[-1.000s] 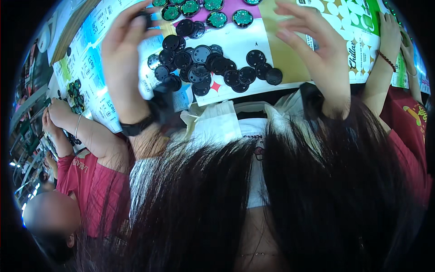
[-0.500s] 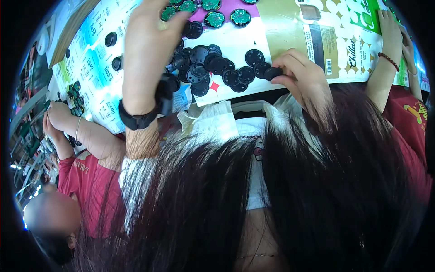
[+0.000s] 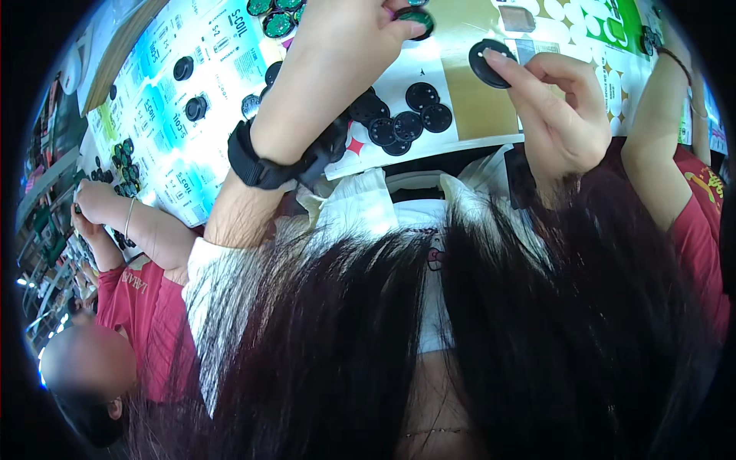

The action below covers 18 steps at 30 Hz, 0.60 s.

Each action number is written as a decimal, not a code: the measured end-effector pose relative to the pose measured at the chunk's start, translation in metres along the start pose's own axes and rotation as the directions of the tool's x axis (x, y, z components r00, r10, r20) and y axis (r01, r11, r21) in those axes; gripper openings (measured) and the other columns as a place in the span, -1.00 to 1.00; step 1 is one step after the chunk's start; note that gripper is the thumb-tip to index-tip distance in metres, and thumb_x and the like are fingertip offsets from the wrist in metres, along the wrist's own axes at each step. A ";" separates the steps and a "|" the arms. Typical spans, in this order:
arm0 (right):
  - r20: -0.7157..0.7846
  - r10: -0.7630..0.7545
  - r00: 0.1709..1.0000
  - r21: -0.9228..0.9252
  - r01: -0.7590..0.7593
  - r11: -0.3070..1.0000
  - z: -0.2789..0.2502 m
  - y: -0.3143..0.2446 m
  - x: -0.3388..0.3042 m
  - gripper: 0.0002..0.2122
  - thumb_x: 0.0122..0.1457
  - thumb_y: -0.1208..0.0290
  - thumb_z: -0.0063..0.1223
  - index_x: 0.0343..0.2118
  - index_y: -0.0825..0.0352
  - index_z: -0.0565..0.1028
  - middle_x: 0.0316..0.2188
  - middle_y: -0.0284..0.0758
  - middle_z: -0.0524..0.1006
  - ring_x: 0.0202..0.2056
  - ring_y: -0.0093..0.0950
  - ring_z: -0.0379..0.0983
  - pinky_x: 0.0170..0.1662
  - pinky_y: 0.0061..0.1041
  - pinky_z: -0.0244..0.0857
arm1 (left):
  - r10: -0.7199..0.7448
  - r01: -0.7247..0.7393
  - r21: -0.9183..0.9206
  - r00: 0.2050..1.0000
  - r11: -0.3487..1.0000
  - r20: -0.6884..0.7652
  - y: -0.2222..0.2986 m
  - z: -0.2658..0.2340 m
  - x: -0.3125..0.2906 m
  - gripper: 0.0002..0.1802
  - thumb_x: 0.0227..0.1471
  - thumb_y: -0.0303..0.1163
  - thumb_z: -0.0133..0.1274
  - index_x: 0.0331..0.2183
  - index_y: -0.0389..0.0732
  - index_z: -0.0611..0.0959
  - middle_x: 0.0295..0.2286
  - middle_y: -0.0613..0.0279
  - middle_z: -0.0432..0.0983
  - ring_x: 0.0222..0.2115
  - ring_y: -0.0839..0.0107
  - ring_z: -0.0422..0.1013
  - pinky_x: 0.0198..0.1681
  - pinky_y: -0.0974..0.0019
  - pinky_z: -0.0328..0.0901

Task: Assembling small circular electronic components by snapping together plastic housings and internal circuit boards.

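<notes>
My left hand (image 3: 360,34) reaches over the table near the top edge, partly cut off by the frame. Its fingers are closed on a round black part with a green circuit board (image 3: 416,23), slightly blurred. Lower and to the right, my right hand (image 3: 563,111) pinches a black plastic disc (image 3: 484,67) by its edge, thumb and finger tilting it up. Between the hands, several loose black discs (image 3: 406,125) lie on the white sheet. More of them are partly hidden under my left forearm.
Several green circuit boards in black rings (image 3: 279,24) lie at the top. Two black round parts (image 3: 183,68) sit on the left. Printed cardboard (image 3: 483,107) covers the table. One co-worker's hands (image 3: 100,203) work at the left; another's arm (image 3: 655,130) reaches in at the right.
My left hand has moved right and now holds the part with the green board. My right hand has lifted a black disc up and to the right, away from the pile.
</notes>
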State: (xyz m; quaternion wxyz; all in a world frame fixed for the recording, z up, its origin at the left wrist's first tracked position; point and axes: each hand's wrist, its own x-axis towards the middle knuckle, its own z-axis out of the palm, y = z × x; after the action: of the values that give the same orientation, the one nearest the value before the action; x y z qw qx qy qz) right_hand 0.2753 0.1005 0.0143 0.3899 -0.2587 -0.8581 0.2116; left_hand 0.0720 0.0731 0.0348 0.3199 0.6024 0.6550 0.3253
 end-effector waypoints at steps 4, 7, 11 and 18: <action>-0.017 -0.074 0.997 -0.098 0.072 0.993 0.004 0.002 0.002 -0.63 -0.27 0.80 0.12 -0.30 0.33 0.59 -0.45 -0.35 0.38 -0.44 -0.55 0.36 -0.39 -0.65 0.26 | -0.209 0.247 -0.584 0.969 0.773 0.133 0.007 0.008 -0.016 -0.68 -0.01 -0.71 -0.09 -0.14 -0.35 0.44 -0.38 0.23 0.46 -0.40 0.59 0.42 -0.41 0.55 0.32; -0.037 -0.116 0.993 -0.053 0.114 0.992 0.004 -0.001 0.011 -0.62 -0.28 0.80 0.12 -0.31 0.34 0.59 -0.45 -0.31 0.41 -0.43 -0.53 0.37 -0.39 -0.64 0.28 | -0.249 0.281 -0.810 0.953 0.515 0.173 0.017 0.009 -0.023 -0.70 0.04 -0.69 -0.13 -0.13 -0.38 0.43 -0.37 0.20 0.46 -0.33 0.52 0.43 -0.30 0.52 0.37; -0.059 -0.140 0.988 -0.057 0.137 0.989 0.008 0.003 0.008 -0.61 -0.29 0.81 0.12 -0.31 0.34 0.59 -0.42 -0.28 0.43 -0.40 -0.50 0.40 -0.36 -0.62 0.30 | -0.355 0.374 -0.834 0.905 0.405 0.234 0.031 0.009 -0.029 -0.69 0.06 -0.64 -0.10 -0.10 -0.37 0.39 -0.29 0.15 0.48 -0.29 0.50 0.42 -0.24 0.50 0.37; 0.013 -0.135 0.991 -0.108 0.136 0.985 0.005 -0.004 0.014 -0.60 -0.29 0.77 0.15 -0.27 0.35 0.57 -0.37 -0.25 0.45 -0.37 -0.47 0.41 -0.33 -0.59 0.33 | -0.269 0.146 -0.884 0.963 0.444 0.023 0.014 0.030 -0.038 -0.75 0.05 -0.64 -0.07 -0.17 -0.38 0.39 -0.27 0.09 0.49 -0.31 0.50 0.43 -0.25 0.51 0.36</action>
State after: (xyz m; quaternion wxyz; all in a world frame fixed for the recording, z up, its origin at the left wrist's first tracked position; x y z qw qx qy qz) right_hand 0.2623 0.1055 0.0215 0.3864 -0.2201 -0.8849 0.1384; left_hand 0.1069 0.0376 0.0293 0.5804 0.2469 0.4813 0.6087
